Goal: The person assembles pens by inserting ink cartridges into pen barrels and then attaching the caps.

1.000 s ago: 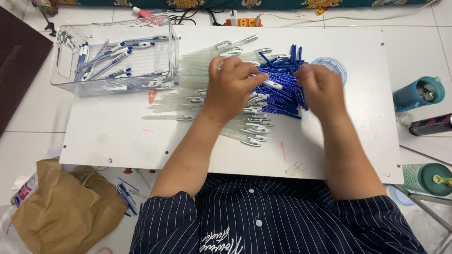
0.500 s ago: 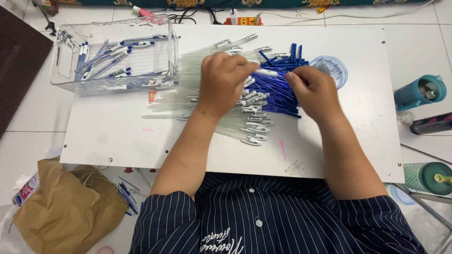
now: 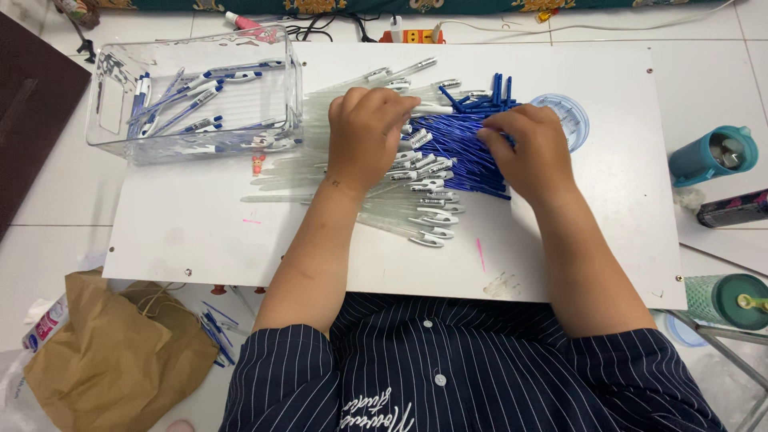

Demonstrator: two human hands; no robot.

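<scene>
My left hand (image 3: 364, 132) rests on a spread of clear pen barrels (image 3: 416, 216) with white clips in the middle of the white board (image 3: 184, 232). Its fingers curl around one clear barrel whose end sticks out to the right. My right hand (image 3: 532, 148) lies on the pile of blue refills (image 3: 460, 156), fingertips pinched into the pile's upper edge. The two hands are a short gap apart. A clear plastic bin (image 3: 112, 96) at the far left holds several assembled blue-and-white pens.
A round clear lid (image 3: 574, 112) lies just right of the refills. On the floor to the right stand a teal bottle (image 3: 712, 156), a dark bottle (image 3: 732, 210) and a green cup (image 3: 724, 300). A brown paper bag (image 3: 120, 352) sits lower left.
Both hands have shifted toward the far side of the piles. My right hand moved left onto the blue refills, and my left hand closed over a clear barrel.
</scene>
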